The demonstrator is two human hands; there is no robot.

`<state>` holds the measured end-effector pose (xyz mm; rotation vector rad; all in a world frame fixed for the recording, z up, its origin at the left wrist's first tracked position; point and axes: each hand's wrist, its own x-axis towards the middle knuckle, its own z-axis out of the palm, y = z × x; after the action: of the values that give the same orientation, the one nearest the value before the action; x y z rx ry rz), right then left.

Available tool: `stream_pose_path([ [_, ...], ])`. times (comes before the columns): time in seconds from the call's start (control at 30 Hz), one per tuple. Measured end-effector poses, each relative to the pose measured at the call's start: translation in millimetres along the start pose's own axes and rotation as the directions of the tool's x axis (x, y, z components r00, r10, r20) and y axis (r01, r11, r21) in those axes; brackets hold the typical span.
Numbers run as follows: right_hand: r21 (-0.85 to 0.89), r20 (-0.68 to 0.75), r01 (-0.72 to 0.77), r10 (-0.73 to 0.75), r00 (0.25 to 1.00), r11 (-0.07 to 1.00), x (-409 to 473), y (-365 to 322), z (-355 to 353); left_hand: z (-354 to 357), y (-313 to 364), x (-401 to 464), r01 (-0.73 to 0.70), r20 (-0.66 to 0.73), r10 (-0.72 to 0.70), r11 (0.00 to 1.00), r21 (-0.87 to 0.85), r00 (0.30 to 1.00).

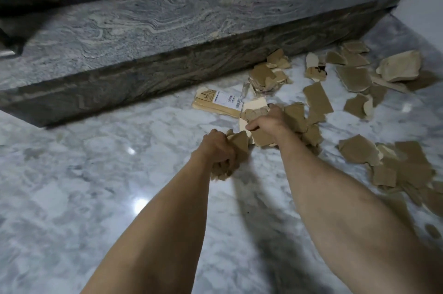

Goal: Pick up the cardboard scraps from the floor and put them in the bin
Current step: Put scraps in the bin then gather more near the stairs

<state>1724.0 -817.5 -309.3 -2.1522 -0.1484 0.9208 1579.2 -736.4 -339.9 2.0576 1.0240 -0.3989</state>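
Both hands, the left hand and the right hand, are clutching torn brown cardboard scraps, so overfull grips are risking dropped pieces.

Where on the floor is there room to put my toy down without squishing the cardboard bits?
The marble floor is bare left of the left hand, between it and the dark stone step. It is crowded to the right: cardboard scraps lie scattered beyond the right hand, over to the white wall, and a labelled piece lies by the step.
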Motion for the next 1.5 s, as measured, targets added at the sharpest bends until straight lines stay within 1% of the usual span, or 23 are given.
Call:
stream_pose_path([
  [0.07, -0.152, 0.055, 0.021, -0.013, 0.998, 0.988, 2, 2, -6, 0, 8, 5, 0.039, 0.055, -0.042, 0.998, 0.05, 0.998],
  [0.13, -0.295, 0.108, 0.052, -0.02, 0.994, 0.954, 1, 3, -11, 0, 12, 10, 0.053, 0.073, -0.062, 0.993, 0.108, 0.995],
  [0.23, -0.366, 0.184, 0.068, 0.0, 0.983, 0.928, 4, 4, -17, 1, 15, 18, 0.084, 0.075, -0.096, 0.986, 0.147, 0.993],
  [0.33, -0.381, 0.225, 0.07, 0.019, 0.974, 0.922, 1, 3, -28, 3, 23, 16, 0.083, 0.063, -0.097, 0.975, 0.205, 0.993],
  [0.43, -0.385, 0.181, 0.065, 0.006, 0.984, 0.92, -6, 11, -38, 6, 33, 7, 0.08, 0.044, -0.094, 0.964, 0.253, 0.995],
  [0.53, -0.307, 0.132, 0.022, 0.02, 0.991, 0.952, -13, 23, -41, 0, 39, -4, 0.133, 0.046, -0.146, 0.967, 0.217, 0.988],
  [0.63, -0.215, 0.118, -0.031, 0.057, 0.991, 0.976, -14, 25, -47, -6, 43, -8, 0.166, 0.033, -0.171, 0.977, 0.135, 0.985],
  [0.7, -0.191, 0.09, -0.041, 0.059, 0.994, 0.981, -7, 21, -45, -15, 46, -3, 0.15, -0.027, -0.148, 0.986, 0.072, 0.989],
  [0.77, -0.194, 0.069, -0.022, 0.035, 0.997, 0.981, -3, 15, -41, -24, 43, 10, 0.137, -0.092, -0.136, 0.991, 0.007, 0.986],
  [0.87, -0.178, -0.002, -0.037, 0.037, 0.999, 0.983, 6, 5, -39, -44, 46, 30, 0.09, -0.16, -0.1, 0.994, -0.063, 0.982],
  [0.93, -0.168, -0.017, -0.045, 0.042, 0.999, 0.985, 12, -2, -43, -58, 46, 44, 0.071, -0.19, -0.079, 0.996, -0.047, 0.979],
  [1.0, -0.184, -0.028, -0.053, 0.048, 0.998, 0.982, 15, -8, -47, -69, 46, 58, 0.063, -0.183, -0.054, 0.997, 0.039, 0.982],
  [1.03, -0.197, -0.035, -0.051, 0.045, 0.998, 0.979, 18, -9, -48, -73, 45, 67, 0.056, -0.175, -0.039, 0.994, 0.095, 0.984],
  [1.1, -0.216, -0.019, -0.055, 0.052, 0.998, 0.975, 25, -14, -46, -80, 44, 86, 0.04, -0.141, -0.003, 0.964, 0.263, 0.99],
  [1.17, -0.176, 0.001, -0.034, 0.035, 0.999, 0.984, 39, -21, -42, -88, 45, 104, -0.006, -0.061, 0.034, 0.915, 0.403, 0.998],
  [1.2, -0.148, 0.0, -0.017, 0.017, 1.0, 0.989, 48, -26, -41, -92, 44, 114, -0.046, -0.006, 0.054, 0.906, 0.42, 0.999],
  [1.23, -0.134, -0.012, -0.005, 0.004, 1.0, 0.991, 58, -32, -40, -96, 43, 124, -0.08, 0.053, 0.064, 0.913, 0.4, 0.997],
  [1.3, -0.137, -0.042, 0.001, -0.007, 0.999, 0.991, 78, -47, -41, -101, 45, 135, -0.131, 0.139, 0.082, 0.909, 0.396, 0.987],
  [1.37, -0.142, -0.032, 0.004, -0.009, 0.999, 0.99, 100, -63, -39, -100, 43, 144, -0.164, 0.155, 0.103, 0.874, 0.457, 0.982],
  [1.4, -0.148, -0.02, 0.001, -0.004, 1.0, 0.989, 110, -69, -37, -100, 42, 146, -0.168, 0.167, 0.101, 0.874, 0.457, 0.981],
  [1.5, -0.213, 0.008, -0.035, 0.038, 0.999, 0.977, 135, -79, -28, -100, 34, 156, -0.172, 0.258, 0.067, 0.895, 0.412, 0.964],
])
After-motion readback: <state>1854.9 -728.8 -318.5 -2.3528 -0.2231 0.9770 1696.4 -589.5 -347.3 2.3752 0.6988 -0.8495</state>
